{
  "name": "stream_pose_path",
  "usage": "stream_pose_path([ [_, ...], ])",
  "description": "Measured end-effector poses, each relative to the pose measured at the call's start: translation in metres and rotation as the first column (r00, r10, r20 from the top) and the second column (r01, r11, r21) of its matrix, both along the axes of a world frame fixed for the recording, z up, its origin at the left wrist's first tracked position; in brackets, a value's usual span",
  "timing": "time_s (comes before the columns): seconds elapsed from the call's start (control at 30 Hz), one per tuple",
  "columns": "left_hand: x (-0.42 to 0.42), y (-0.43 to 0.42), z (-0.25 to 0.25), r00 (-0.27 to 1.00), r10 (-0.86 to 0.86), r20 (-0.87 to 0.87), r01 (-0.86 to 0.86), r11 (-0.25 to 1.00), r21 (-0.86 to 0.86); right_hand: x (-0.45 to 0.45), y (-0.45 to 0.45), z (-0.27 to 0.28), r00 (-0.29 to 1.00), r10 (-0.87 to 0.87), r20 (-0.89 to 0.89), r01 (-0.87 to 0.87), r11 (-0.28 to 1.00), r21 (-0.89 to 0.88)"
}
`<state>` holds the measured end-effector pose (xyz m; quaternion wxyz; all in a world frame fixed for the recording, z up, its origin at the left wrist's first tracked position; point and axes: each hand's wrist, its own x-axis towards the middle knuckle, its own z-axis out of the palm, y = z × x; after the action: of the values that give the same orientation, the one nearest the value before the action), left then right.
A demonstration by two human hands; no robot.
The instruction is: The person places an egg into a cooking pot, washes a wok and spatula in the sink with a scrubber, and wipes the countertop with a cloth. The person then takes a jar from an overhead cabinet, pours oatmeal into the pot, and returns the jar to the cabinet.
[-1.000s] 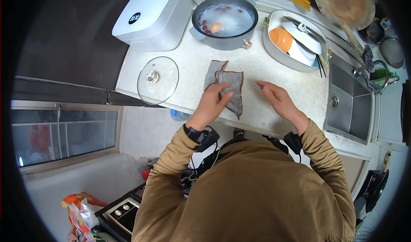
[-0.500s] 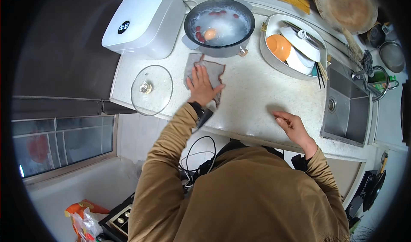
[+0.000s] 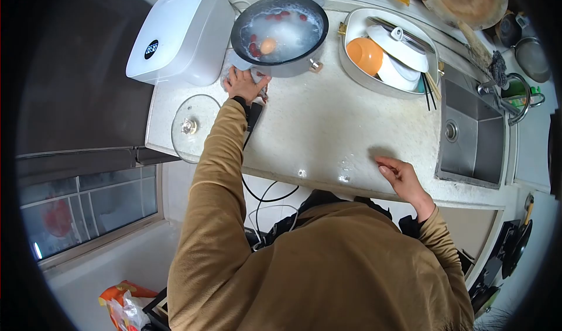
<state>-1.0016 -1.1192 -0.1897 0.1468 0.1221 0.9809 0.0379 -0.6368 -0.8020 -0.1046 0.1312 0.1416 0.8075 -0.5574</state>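
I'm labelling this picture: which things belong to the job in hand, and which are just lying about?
In use, it seems: grey cloth, under the left hand; countertop.
Lying about: glass lid, pot, white box, orange bowl, dish basin.

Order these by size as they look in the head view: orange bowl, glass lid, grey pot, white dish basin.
1. Grey pot and white dish basin: too alike to rank
2. Glass lid
3. Orange bowl
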Motion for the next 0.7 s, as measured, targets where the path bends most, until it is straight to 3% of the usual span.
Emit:
stream_pose_path([
  [0.17, 0.029, 0.008, -0.009, 0.995, 0.052, -0.09, -0.039, 0.989, 0.14, 0.003, 0.007, 0.006, 1.0, 0.022, -0.002, -0.022, 1.0, 0.016],
  [0.3, 0.077, 0.027, 0.002, 0.999, 0.041, 0.014, -0.042, 0.997, 0.069, 0.01, 0.016, 0.009, 0.999, 0.025, 0.036, -0.025, 1.0, -0.006],
  [0.43, 0.134, 0.055, 0.014, 0.988, -0.077, 0.137, 0.071, 0.996, 0.049, 0.006, 0.033, -0.007, 1.0, 0.016, 0.001, -0.016, 1.0, -0.005],
  [0.5, 0.161, 0.069, 0.013, 0.978, -0.157, 0.137, 0.15, 0.987, 0.061, -0.01, 0.041, -0.016, 0.997, -0.079, 0.011, 0.079, 0.965, -0.249],
  [0.57, 0.182, 0.084, 0.015, 0.963, -0.234, 0.136, 0.226, 0.971, 0.071, -0.033, 0.046, -0.017, 0.997, -0.071, 0.02, 0.074, 0.951, -0.299],
  [0.63, 0.198, 0.1, 0.024, 0.925, -0.329, 0.19, 0.31, 0.943, 0.124, -0.06, 0.038, -0.006, 0.948, -0.277, 0.156, 0.318, 0.808, -0.496],
  [0.67, 0.202, 0.107, 0.03, 0.914, -0.346, 0.213, 0.326, 0.937, 0.124, -0.073, 0.039, -0.006, 0.949, -0.278, 0.149, 0.315, 0.81, -0.495],
  [0.7, 0.203, 0.111, 0.029, 0.915, -0.346, 0.206, 0.326, 0.937, 0.125, -0.087, 0.04, -0.011, 0.934, -0.298, 0.195, 0.35, 0.665, -0.66],
])
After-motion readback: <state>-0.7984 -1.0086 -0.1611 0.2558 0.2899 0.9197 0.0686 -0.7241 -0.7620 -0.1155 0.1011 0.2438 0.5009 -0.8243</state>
